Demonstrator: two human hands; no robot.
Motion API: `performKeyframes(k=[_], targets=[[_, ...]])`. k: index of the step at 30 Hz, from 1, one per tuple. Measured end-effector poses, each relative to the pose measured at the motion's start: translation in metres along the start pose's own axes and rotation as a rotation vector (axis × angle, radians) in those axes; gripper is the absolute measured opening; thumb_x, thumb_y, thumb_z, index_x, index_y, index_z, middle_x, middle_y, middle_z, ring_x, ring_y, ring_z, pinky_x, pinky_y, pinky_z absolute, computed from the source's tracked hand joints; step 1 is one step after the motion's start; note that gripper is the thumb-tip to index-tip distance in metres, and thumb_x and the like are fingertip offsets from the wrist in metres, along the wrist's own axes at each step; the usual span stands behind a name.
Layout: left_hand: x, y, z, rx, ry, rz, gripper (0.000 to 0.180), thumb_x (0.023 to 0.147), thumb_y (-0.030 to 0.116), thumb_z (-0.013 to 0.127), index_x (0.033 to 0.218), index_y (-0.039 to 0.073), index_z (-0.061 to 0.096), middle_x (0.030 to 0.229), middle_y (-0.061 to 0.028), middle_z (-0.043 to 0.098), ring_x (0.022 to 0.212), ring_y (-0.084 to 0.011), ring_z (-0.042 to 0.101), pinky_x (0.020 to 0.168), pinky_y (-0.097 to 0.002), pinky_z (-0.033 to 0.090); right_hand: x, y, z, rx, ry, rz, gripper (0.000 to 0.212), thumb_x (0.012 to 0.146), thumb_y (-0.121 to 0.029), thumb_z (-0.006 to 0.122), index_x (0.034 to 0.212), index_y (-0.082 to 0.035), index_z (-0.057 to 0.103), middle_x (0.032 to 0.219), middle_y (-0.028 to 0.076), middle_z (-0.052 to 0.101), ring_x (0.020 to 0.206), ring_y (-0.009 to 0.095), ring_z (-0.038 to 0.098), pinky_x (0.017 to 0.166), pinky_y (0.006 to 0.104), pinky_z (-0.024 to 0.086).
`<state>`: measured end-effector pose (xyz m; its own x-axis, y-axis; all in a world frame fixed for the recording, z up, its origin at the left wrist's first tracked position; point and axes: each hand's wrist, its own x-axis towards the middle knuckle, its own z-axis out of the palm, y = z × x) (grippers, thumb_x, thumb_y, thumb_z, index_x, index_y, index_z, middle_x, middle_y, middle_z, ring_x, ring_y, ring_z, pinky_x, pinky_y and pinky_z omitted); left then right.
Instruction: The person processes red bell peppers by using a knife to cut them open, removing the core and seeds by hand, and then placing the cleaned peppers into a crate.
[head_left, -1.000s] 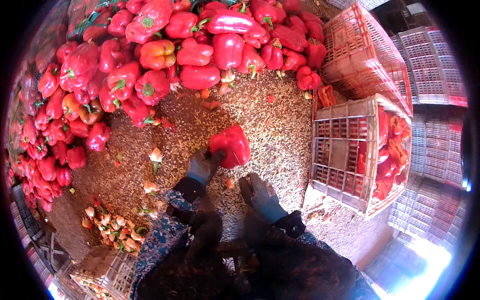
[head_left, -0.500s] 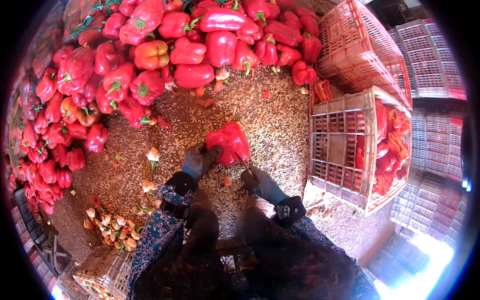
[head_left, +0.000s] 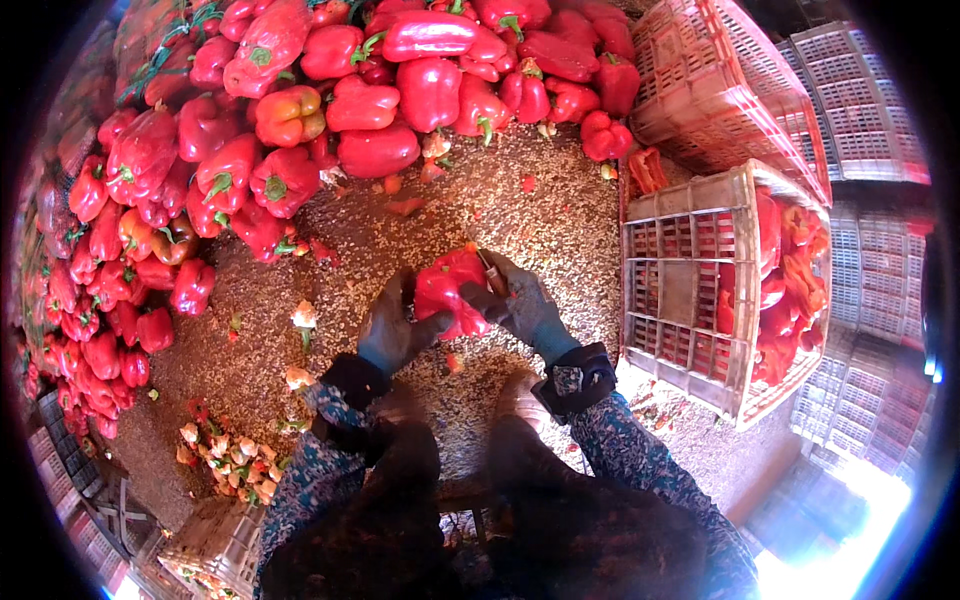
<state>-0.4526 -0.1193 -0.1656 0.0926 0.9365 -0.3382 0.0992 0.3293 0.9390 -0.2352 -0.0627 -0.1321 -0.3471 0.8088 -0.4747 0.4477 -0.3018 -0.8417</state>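
- The red pepper [head_left: 448, 290] sits right in your grip, held up between both hands over the seed-strewn floor [head_left: 560, 220].
- Your left hand [head_left: 393, 325] curls against its left side, thumb pressed to the near face; how far the fingers reach underneath, you can't tell from this view.
- Your right hand [head_left: 522, 303] closes on a small tool [head_left: 493, 276] with a brown handle, perhaps a knife, at the pepper's upper right, while that thumb lies over the pepper's right side.
- Expect the pepper to be light for its bulk, hollow and crisp: stiff under gentle pressure, likely to crack if you squeeze hard. Its glossy skin may slip against your gloves, so cradle the broad side walls with a spread palm.
- Both your forearms rise from below and slant inward, the patterned left sleeve [head_left: 328, 435] and right sleeve [head_left: 645, 470] roughly mirroring each other.
- Just below the grip lies a small red scrap [head_left: 453, 362]; left of it, a pale core [head_left: 304, 315].
- Farther out, a pepper heap [head_left: 228, 170] spreads above and left, a pile of cores [head_left: 235, 462] lies lower left, and a crate [head_left: 688, 290] of red pieces stands to the right.
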Motion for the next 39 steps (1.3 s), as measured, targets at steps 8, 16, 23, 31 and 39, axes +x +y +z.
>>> performKeyframes(k=[8,16,23,31,39], targets=[[0.023,0.014,0.005,0.245,-0.2,-0.055,0.074,0.075,0.038,0.083,0.129,0.001,0.048,0.116,-0.0182,0.065,0.107,-0.0276,0.065,0.091,-0.0393,0.052,-0.025,0.042,0.03,-0.351,0.181,-0.055,0.083,0.088,-0.043,0.072,0.147,0.002,0.034,0.131,0.027,0.057,0.118,0.041,0.059,0.097,0.0449,0.05],[0.014,-0.02,0.023,-0.004,-0.141,-0.097,0.081,0.076,0.028,0.084,0.138,-0.001,0.041,0.125,-0.0135,0.061,0.114,-0.0226,0.059,0.097,-0.0383,0.05,-0.032,0.035,0.0,-0.087,0.074,-0.084,0.07,0.084,-0.022,0.079,0.144,-0.005,0.047,0.109,0.015,0.069,0.09,0.018,0.066,0.076,0.034,0.053],[0.009,-0.012,0.016,-0.421,-0.258,-0.169,0.082,0.071,0.021,0.087,0.139,0.001,0.045,0.128,-0.0107,0.061,0.117,-0.0209,0.059,0.101,-0.0381,0.048,-0.033,0.054,-0.003,0.064,0.053,-0.205,0.058,0.087,-0.016,0.075,0.138,-0.002,0.053,0.087,0.003,0.065,0.069,0.009,0.057,0.06,0.0247,0.048],[-0.017,0.003,-0.006,-0.573,-0.247,-0.246,0.093,0.066,0.014,0.088,0.145,0.003,0.041,0.133,-0.0084,0.059,0.122,-0.0209,0.057,0.106,-0.0388,0.046,-0.031,0.081,-0.016,0.846,-0.213,0.1,0.025,0.098,-0.023,0.059,0.107,0.0,0.062,0.069,0.004,0.062,0.056,0.013,0.059,0.046,0.0238,0.044],[-0.024,0.012,-0.014,-0.494,-0.28,-0.28,0.096,0.064,0.018,0.091,0.145,0.003,0.042,0.134,-0.0089,0.059,0.123,-0.0195,0.056,0.106,-0.038,0.046,-0.014,0.083,-0.013,0.883,-0.244,0.069,0.027,0.098,-0.022,0.06,0.118,-0.005,0.057,0.079,0.002,0.062,0.059,0.01,0.059,0.048,0.0233,0.045]])
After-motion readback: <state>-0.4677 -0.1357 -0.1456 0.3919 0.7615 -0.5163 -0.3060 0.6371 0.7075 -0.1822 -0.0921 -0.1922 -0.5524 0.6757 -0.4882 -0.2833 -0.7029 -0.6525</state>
